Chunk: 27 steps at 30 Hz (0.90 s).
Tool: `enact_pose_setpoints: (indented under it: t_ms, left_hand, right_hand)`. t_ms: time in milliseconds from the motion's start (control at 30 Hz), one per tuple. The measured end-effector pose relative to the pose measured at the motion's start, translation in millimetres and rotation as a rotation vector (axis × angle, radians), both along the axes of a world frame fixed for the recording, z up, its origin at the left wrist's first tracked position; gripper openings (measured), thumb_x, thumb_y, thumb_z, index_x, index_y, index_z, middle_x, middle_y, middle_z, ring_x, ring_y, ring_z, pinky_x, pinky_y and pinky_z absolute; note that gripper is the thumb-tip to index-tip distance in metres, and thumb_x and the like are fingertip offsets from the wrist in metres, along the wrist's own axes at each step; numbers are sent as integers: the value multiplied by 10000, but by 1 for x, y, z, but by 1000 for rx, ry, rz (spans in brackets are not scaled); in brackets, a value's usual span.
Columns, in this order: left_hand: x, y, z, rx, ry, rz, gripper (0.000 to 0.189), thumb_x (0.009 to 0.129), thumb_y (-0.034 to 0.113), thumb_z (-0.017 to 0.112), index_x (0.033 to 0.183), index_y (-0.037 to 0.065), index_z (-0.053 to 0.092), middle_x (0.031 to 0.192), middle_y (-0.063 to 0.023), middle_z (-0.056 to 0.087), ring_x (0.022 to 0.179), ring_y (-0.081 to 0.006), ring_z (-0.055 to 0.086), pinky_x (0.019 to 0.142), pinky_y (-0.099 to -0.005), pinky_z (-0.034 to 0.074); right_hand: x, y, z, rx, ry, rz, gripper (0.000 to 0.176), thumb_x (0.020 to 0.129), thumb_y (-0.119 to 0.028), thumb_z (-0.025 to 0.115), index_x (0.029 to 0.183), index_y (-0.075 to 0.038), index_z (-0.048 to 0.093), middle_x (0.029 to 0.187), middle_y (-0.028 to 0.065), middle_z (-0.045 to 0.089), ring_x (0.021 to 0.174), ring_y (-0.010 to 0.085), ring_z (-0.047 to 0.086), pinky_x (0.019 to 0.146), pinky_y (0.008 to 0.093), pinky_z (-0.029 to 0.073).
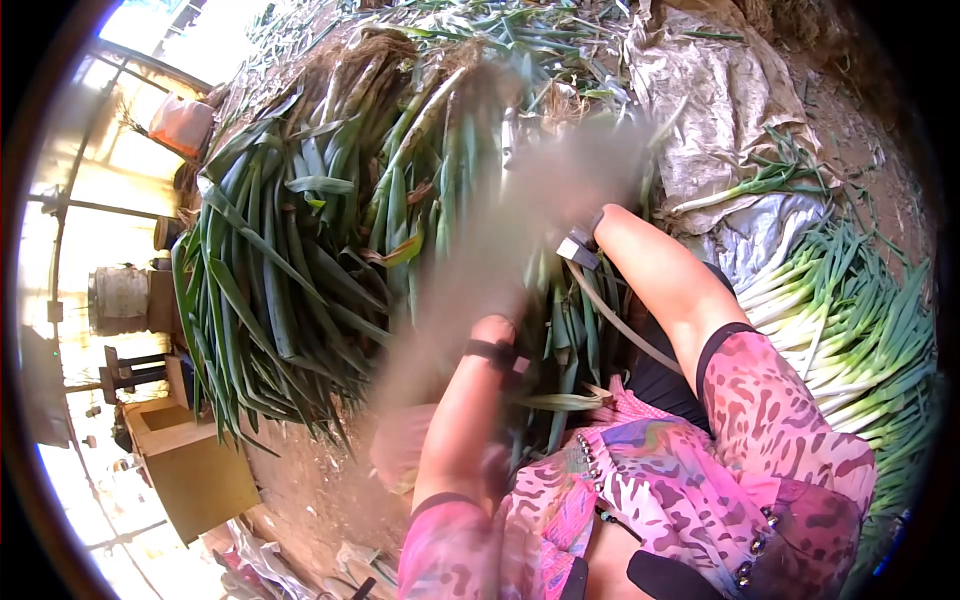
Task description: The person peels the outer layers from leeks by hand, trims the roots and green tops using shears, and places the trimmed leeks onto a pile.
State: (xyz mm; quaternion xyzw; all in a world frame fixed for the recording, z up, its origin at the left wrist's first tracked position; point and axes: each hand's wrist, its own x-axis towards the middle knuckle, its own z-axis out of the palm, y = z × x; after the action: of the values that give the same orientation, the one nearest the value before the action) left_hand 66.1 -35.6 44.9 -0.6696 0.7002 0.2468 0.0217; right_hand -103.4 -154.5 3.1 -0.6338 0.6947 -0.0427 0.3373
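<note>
My left hand (497, 322), past a dark wristband, reaches in over a heap of leeks (300, 230) with long green leaves and brown roots. My right hand (578, 205) is farther up, at the heap's right side, past a wrist strap with a small pale box (578, 250). A brownish smear lies across both hands, so their fingers and anything in them cannot be made out. Loose leaves hang down between my forearms.
Pale, cleaned leeks (830, 340) are piled at the right. A crumpled sheet (715, 100) lies at the upper right with a single leek (740, 190) on its lower part. A wooden box (195, 470) stands at the lower left. Leaf scraps (520, 25) litter the ground behind.
</note>
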Motion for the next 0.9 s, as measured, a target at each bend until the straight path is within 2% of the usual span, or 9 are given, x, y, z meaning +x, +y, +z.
enact_pose_setpoints:
  t_ms: [200,300,400,567,667,733,767,800,900]
  left_hand:
    - [2,-4,-7,-11,59,55,352,890,328,618,1078,31,604,1009,-237,712,996,-398,683,874,-485,524]
    - [2,-1,23,-52,120,18,370,881,342,640,1072,26,613,1016,-239,710,1004,-404,678,875,-487,523]
    - [29,-22,-20,-66,-85,91,413,858,381,661,1047,15,635,1003,-245,706,999,-415,673,874,-485,522]
    - [58,-49,14,-147,143,284,467,804,373,723,1087,7,656,1003,-242,712,966,-397,687,871,-460,528]
    - [67,-65,-16,-759,-217,113,397,841,324,707,1117,42,664,995,-195,704,947,-345,683,849,-442,536]
    - [38,-59,-3,-663,-123,34,327,871,297,683,1108,72,674,1002,-176,695,947,-326,678,840,-439,536]
    - [20,-42,23,-535,224,-109,289,884,277,662,1087,71,668,1007,-176,698,946,-348,676,835,-446,535]
    - [-3,-31,42,-275,170,-189,252,899,259,637,1063,71,667,1017,-177,697,954,-376,668,836,-452,533]
    - [-28,-37,-52,-174,26,-115,366,872,301,656,1134,50,614,1121,-202,667,1059,-374,638,918,-448,515]
  right_hand:
    - [2,12,-5,30,-4,44,440,868,-393,562,990,-1,723,954,215,714,878,335,706,818,414,540]
    - [4,28,-7,3,-40,41,429,856,-386,584,967,10,706,918,223,703,845,343,698,796,421,536]
    - [-1,46,-10,-28,-99,25,420,845,-379,605,944,21,690,882,232,692,811,350,691,774,428,532]
    - [-20,109,-13,-123,-289,-8,415,825,-367,641,906,39,663,821,246,674,756,363,678,737,439,525]
    - [-30,139,6,-14,-297,-77,396,829,-337,663,934,43,635,806,240,664,726,345,670,714,439,520]
    - [-26,151,14,-5,-265,-85,440,807,-373,655,861,63,635,778,270,659,741,389,678,722,453,527]
    - [-24,155,15,-16,-261,-93,463,797,-394,647,854,66,661,794,287,664,775,414,679,751,459,531]
    - [-23,157,15,-28,-255,-101,489,787,-414,639,848,69,686,809,303,669,810,439,680,780,464,534]
    - [-26,159,21,-20,-254,-134,520,786,-408,637,858,105,678,820,318,664,839,450,676,800,471,529]
